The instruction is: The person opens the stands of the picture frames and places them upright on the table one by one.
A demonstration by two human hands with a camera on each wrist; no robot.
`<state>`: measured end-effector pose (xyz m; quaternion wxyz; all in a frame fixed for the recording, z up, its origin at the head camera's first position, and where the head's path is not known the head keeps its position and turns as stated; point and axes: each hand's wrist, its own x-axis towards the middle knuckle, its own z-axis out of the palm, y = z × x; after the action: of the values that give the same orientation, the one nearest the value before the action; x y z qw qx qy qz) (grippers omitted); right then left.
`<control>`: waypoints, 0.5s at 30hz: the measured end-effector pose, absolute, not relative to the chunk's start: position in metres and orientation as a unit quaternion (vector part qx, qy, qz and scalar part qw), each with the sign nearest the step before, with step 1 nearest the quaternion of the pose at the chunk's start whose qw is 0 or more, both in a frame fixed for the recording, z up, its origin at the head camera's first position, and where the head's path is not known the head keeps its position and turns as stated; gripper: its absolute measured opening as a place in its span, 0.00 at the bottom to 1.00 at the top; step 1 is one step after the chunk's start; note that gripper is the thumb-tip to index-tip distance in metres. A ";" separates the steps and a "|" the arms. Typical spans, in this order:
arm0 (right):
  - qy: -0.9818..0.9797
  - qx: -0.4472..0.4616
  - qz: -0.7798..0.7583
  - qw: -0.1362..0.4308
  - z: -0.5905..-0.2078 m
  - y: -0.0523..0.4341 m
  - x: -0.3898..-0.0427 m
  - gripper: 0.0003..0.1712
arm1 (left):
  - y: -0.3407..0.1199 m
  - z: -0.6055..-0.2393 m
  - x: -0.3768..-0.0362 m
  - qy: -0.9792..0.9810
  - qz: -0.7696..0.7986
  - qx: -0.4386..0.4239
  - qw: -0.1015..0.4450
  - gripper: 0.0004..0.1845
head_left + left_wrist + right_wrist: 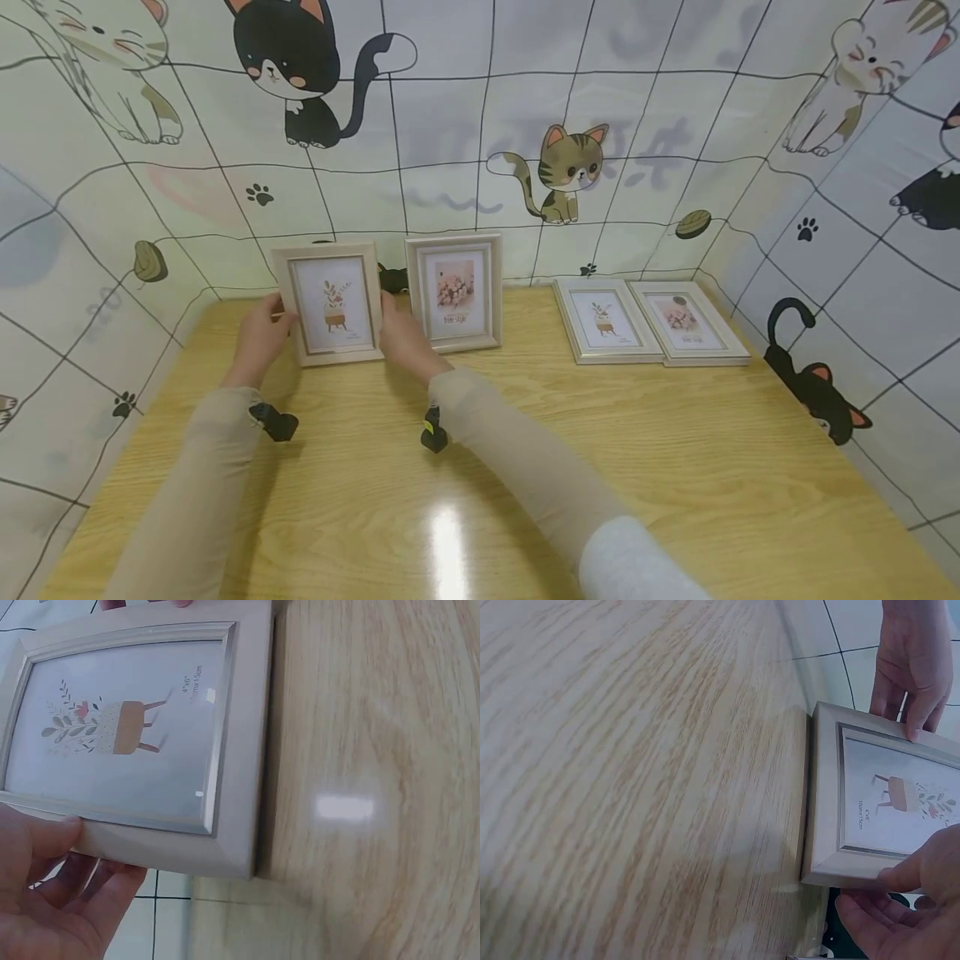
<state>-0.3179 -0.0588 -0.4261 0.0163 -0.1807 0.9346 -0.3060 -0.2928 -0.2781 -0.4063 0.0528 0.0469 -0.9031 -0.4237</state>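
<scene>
A cream picture frame (333,304) with a potted-plant print stands upright near the back left of the table. My left hand (262,337) grips its left edge; in the left wrist view the thumb (52,836) lies on the front border and the fingers go behind. On the opposite edge my right hand (408,337) holds the frame, its thumb (904,876) on the front border in the right wrist view. The frame's bottom edge is right at the tabletop. Just right of it stands a second cream frame (453,292) with a pink flower print.
Two more frames lie flat at the back right: a plant-print frame (602,322) and a flower-print frame (686,322), side by side. The wooden table (600,450) meets a cat-patterned cloth (450,125) behind and at both sides.
</scene>
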 end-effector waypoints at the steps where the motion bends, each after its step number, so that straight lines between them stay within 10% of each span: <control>1: 0.935 -0.181 -0.305 0.019 -0.427 -0.058 -0.317 0.41 | -0.278 -0.406 -0.292 -0.904 -0.421 0.047 0.049 0.28; 15: 0.925 -0.185 -0.329 0.055 -0.419 -0.051 -0.304 0.46 | -0.282 -0.401 -0.282 -0.907 -0.418 0.037 0.021 0.31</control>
<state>-0.3037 -0.0513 -0.4193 0.0545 -0.1849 0.9245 -0.3288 -0.2816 -0.2818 -0.4010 0.0212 0.0373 -0.9073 -0.4183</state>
